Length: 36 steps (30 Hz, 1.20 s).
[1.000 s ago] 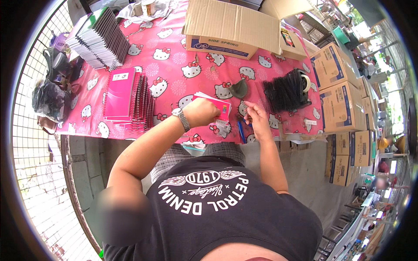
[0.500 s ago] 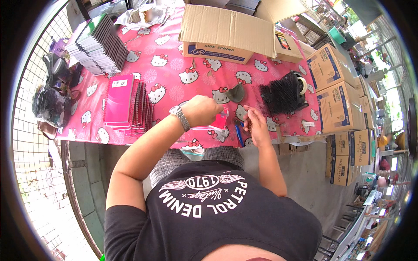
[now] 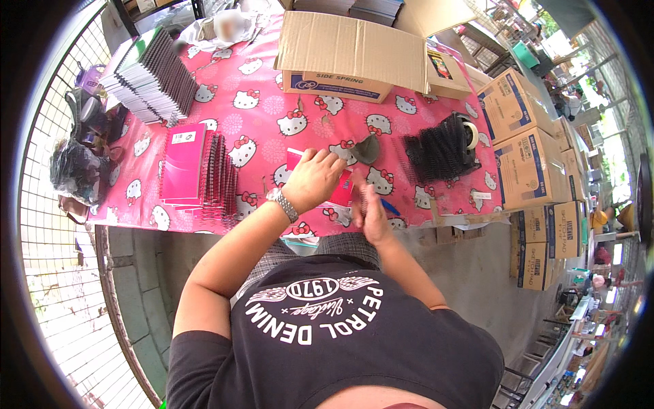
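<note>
My left hand (image 3: 313, 180), wearing a silver wristwatch (image 3: 282, 203), is closed over a small pink-red notebook (image 3: 346, 184). The hand hides most of the notebook; a white-edged corner shows beyond the knuckles. At the notebook's right edge is my right hand (image 3: 372, 217), its fingers smeared by motion, so I cannot see whether they hold anything. Blue-handled pliers (image 3: 390, 207) lie on the table just right of that hand, mostly covered by it. A dark grey-green lump (image 3: 367, 149) rests beyond both hands.
Pink spiral notebooks (image 3: 184, 167) are stacked at left, with a taller notebook stack (image 3: 146, 75) behind. Black spiral coils (image 3: 439, 150) lie right, beside a tape dispenser (image 3: 471, 136). An open carton (image 3: 347, 51) stands at the back; more cartons (image 3: 531, 167) rise beyond the right edge.
My right hand has moved left, up against the notebook, and now covers most of the pliers. My left hand has shifted slightly, and a far corner of the notebook has come into sight.
</note>
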Each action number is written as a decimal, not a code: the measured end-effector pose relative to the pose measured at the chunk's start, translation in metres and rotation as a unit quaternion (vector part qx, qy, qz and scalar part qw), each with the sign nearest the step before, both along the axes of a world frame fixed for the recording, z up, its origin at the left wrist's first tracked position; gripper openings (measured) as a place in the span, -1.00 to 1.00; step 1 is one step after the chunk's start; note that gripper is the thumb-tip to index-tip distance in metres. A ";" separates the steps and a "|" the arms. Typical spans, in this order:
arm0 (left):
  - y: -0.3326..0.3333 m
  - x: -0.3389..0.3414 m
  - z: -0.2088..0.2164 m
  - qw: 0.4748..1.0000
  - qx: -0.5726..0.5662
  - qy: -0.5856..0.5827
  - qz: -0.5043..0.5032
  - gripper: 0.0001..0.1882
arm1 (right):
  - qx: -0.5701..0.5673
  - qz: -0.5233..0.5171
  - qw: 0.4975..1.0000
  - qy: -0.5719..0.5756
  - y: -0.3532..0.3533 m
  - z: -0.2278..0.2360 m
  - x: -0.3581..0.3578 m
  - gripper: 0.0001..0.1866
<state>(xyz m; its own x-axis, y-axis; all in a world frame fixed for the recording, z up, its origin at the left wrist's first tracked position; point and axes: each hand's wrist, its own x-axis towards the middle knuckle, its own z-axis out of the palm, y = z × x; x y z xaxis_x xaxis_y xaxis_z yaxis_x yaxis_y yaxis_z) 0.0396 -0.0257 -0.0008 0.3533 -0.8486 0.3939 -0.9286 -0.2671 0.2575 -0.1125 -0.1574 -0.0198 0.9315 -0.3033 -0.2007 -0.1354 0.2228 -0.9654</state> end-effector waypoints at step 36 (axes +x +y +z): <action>0.008 -0.005 0.001 0.993 -0.094 0.071 -0.021 -0.82 | -0.439 -0.043 0.880 -0.175 -0.023 0.019 0.023 -0.65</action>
